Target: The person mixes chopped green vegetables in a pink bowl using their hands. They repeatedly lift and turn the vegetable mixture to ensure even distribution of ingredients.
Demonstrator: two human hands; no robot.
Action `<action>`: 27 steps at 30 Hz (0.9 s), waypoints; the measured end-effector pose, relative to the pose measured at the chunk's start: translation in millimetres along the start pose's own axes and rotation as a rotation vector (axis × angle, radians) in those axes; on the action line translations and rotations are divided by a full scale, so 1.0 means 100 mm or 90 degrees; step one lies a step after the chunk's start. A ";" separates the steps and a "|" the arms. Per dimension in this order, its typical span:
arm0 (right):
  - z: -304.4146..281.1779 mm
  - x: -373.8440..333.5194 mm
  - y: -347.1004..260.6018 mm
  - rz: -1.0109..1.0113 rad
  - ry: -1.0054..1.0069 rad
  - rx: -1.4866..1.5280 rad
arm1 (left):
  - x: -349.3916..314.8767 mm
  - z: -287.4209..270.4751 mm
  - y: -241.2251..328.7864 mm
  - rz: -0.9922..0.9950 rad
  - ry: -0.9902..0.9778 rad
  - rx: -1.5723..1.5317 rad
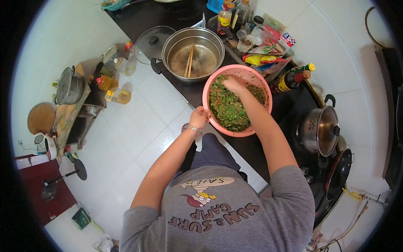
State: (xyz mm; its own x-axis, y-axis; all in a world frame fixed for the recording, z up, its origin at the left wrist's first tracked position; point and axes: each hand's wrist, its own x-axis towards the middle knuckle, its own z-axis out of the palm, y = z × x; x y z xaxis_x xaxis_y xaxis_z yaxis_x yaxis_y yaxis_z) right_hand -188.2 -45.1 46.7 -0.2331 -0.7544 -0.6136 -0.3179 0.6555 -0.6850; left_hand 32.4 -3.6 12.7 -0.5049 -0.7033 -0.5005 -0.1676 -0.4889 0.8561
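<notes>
A pink basin (pixel 268 98) stands at the counter's edge, filled with a mix of chopped greens and what looks like minced meat (pixel 230 111). My left hand (pixel 200 117) is closed on the basin's near left rim, thumb and fingers pinching it. Inside the basin, toward its far side, my right hand (pixel 233 85) reaches down into the mixture. Its fingers are curled downward and mostly hidden among the greens, so their grip does not show.
Left of the basin sits a steel pot (pixel 174 59) with wooden chopsticks (pixel 190 61) inside; a glass lid (pixel 147 44) lies beyond it. Sauce bottles (pixel 289 80) and packets (pixel 262 59) crowd the back. A lidded pot (pixel 319 131) stands right. Oil bottles (pixel 118 96) stand on the floor.
</notes>
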 end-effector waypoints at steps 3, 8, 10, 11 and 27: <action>0.06 -0.05 0.09 -0.192 -0.065 -0.103 | 0.03 0.01 -0.01 -0.011 0.009 0.001; 0.19 -0.80 0.05 -0.451 -0.052 -0.489 | 0.03 0.02 -0.05 -0.001 0.030 -0.032; 0.19 -1.05 0.19 -0.451 -0.055 -0.625 | 0.01 0.02 -0.02 -0.008 0.030 -0.027; 0.17 -1.13 0.35 -0.473 -0.046 -0.651 | -0.01 0.04 0.03 -0.012 0.024 -0.014; -0.22 -0.88 -0.09 -0.326 0.024 -0.286 | 0.02 0.03 -0.01 0.002 0.007 -0.038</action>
State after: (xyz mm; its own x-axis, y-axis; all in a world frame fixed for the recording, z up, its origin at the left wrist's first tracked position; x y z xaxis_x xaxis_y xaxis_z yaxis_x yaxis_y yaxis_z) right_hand -184.8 15.1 115.6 0.0193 -0.9716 -0.2359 -0.7455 0.1433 -0.6509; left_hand 29.2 -2.9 11.5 -0.4957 -0.7103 -0.4998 -0.1155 -0.5164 0.8485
